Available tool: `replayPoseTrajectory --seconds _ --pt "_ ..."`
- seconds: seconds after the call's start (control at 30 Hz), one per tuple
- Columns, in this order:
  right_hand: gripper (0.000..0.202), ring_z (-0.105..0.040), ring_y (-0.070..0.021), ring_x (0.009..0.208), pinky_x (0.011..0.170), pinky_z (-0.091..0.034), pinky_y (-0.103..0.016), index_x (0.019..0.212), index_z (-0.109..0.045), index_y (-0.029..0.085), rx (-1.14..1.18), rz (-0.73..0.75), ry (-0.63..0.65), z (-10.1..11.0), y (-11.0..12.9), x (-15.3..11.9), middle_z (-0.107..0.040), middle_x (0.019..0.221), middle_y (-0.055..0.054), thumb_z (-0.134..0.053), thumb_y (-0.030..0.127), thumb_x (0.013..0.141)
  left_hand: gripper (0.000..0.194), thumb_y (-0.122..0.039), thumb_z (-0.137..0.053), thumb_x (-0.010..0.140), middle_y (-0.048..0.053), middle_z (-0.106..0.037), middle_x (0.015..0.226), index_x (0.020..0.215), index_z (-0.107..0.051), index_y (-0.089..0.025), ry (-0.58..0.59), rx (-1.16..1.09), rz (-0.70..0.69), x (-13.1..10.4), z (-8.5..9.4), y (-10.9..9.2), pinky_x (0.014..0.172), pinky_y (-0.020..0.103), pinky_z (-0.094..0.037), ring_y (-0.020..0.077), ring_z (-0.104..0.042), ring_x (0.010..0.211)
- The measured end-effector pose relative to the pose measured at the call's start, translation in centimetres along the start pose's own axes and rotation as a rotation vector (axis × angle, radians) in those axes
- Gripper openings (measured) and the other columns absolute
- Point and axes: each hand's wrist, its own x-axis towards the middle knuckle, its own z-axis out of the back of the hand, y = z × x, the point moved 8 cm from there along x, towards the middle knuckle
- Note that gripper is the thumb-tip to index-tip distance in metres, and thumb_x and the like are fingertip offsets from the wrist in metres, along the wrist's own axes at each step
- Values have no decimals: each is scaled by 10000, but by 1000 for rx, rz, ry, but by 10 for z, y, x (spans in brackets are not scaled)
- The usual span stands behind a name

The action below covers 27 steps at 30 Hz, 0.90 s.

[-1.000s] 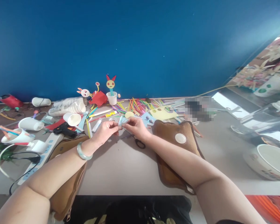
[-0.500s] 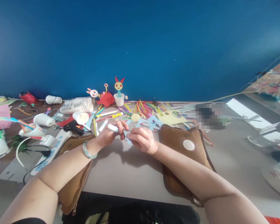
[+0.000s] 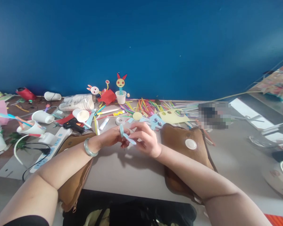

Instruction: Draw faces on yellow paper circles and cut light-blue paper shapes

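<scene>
My left hand (image 3: pixel 112 137) is closed in a pinch on a small light blue paper piece (image 3: pixel 121 130), which stands up from its fingertips. Close beside it, my right hand (image 3: pixel 145 139) holds a second narrow light blue paper piece (image 3: pixel 130 139) between thumb and fingers, its other fingers raised. The two pieces nearly meet; whether they touch I cannot tell. Just beyond the hands lie a yellow paper disc (image 3: pixel 137 116), a roll of clear tape (image 3: pixel 119 121) and a white capped stick (image 3: pixel 104 123). A light blue sheet with cut-outs (image 3: pixel 153 121) lies past my right hand.
Brown cushions (image 3: pixel 186 157) lie under both forearms. On the left are a power strip (image 3: pixel 52 147), a black glue gun (image 3: pixel 73 125) and paper cups (image 3: pixel 81 115). Coloured sticks (image 3: pixel 145 106) and a cup with a rabbit-faced figure (image 3: pixel 120 95) line the blue wall (image 3: pixel 141 47).
My hands have moved slightly apart and my right fingers have lifted. The white-looking piece that pointed left from my left hand is no longer seen that way; a light blue piece now stands upright there.
</scene>
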Motion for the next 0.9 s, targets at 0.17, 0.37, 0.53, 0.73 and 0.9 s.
replayPoseTrajectory --seconds 0.17,0.37,0.53,0.73,0.9 --pt "240 -723 -190 711 553 -609 -325 790 -577 187 616 -676 61 -23 -31 -6 -666 1114 -128 -702 381 854 203 -291 -585 790 25 -583 566 622 -594 -177 261 -114 83 1 -22 8 477 269 -433 147 -579 521" --pt "342 -708 -205 546 478 -608 -348 793 -515 205 930 -900 77 -39 -36 -13 -672 656 5 -786 412 765 239 -308 -583 794 45 -620 637 603 -526 -177 379 -208 168 3 -29 27 459 256 -440 150 -617 533" --pt "361 -583 -134 391 385 -442 -240 747 -500 217 795 -897 -16 -29 -52 -11 -576 493 66 -780 445 753 220 -336 -581 778 99 -704 860 804 -695 -150 315 -207 190 5 -21 25 514 265 -489 166 -658 621" --pt "389 -467 -79 409 420 -302 -221 666 -502 208 646 -975 -179 -15 -79 -19 -494 456 81 -829 417 671 160 -322 -615 757 47 -711 838 796 -681 -182 64 -156 157 9 -4 20 508 241 -475 150 -650 621" --pt "396 -378 -54 396 415 -249 -224 662 -515 205 661 -1025 -228 -18 -93 -28 -492 471 85 -851 412 629 277 -403 -739 739 30 -675 687 683 -634 -152 -60 -71 94 12 4 20 458 206 -430 112 -598 547"
